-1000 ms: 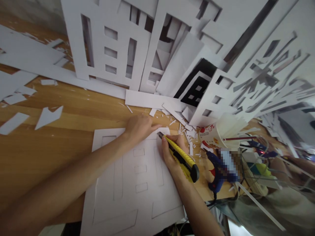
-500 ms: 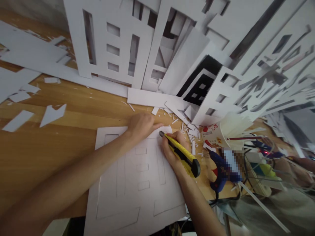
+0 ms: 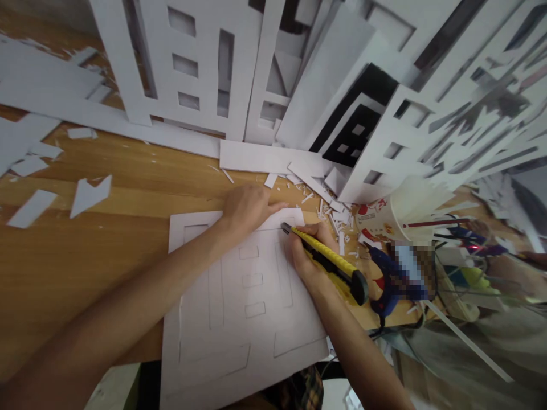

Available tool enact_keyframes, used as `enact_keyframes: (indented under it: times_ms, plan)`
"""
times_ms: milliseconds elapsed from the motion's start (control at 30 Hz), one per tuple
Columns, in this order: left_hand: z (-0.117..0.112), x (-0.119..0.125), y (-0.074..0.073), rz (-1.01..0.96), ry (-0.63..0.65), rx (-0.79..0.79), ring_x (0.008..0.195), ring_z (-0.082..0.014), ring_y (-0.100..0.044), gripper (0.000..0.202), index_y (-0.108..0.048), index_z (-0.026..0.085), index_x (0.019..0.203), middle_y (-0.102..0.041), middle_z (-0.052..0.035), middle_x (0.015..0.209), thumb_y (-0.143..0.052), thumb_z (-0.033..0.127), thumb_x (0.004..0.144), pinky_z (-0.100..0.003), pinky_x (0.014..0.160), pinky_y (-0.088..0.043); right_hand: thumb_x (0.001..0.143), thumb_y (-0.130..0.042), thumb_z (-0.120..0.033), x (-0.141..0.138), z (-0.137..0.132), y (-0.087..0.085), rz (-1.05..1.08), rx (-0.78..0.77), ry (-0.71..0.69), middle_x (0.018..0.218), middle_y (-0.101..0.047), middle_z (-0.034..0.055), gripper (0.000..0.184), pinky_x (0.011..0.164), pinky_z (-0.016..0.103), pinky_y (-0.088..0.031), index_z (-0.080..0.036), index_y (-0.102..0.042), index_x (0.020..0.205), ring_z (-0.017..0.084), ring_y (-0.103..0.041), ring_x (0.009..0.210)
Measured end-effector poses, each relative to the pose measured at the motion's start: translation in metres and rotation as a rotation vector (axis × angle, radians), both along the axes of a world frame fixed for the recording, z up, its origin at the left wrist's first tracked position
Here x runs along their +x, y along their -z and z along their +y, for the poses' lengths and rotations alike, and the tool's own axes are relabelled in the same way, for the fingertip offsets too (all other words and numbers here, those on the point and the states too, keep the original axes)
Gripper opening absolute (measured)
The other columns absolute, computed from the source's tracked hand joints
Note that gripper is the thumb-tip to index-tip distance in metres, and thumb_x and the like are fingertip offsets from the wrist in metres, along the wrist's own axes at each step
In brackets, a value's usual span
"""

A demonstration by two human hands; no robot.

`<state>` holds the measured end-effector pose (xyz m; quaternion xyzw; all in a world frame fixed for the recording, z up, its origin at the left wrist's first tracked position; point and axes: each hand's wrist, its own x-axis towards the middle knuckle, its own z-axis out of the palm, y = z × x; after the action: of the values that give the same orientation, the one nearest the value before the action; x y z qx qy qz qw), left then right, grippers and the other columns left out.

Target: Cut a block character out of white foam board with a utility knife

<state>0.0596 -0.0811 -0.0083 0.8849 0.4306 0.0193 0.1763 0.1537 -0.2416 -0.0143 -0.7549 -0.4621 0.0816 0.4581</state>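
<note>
A white foam-board sheet [image 3: 231,364] with pencil-drawn rectangles lies on the wooden table, jutting past its near edge. My left hand [image 3: 247,210] rests on the sheet's far edge, its thumb stretched out to the right; its other fingers are mostly hidden behind the knuckles. Just right of it, my right hand [image 3: 305,253] grips a yellow and black utility knife [image 3: 327,256]. The knife's tip is at the upper right of the sheet, close to a pencil line and the left thumb. Whether the blade touches the board cannot be made out.
Cut-out white building panels [image 3: 239,68] stand along the back. Scraps [image 3: 339,216] lie right of the sheet, more offcuts [image 3: 90,195] at left. To the right are a paper cup [image 3: 380,219], a blue glue gun [image 3: 387,282] with a glue stick [image 3: 470,341], and cables.
The camera view has shifted slightly, so the panels sit higher and the sheet further right. Both hands keep nearly the same place on the sheet, the knife still in the right one.
</note>
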Motion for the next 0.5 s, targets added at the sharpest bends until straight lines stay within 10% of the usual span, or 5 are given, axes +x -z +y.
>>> enact_keyframes:
  times_ms: [500]
  plan:
    - [0.013,-0.002,-0.026,0.05,0.07,-0.16,0.071,-0.0192,-0.065,0.038,-0.075,0.02,0.078,-0.075,-0.006,0.078,-0.053,0.046,0.094,-0.029,0.062,-0.039,0.088,-0.065,-0.047,-0.005,0.012,-0.007,0.116,0.115,0.188,0.069,-0.065,-0.0011,0.026,0.061,0.031,-0.046,-0.021,-0.065,0.084,0.016,-0.058,0.062]
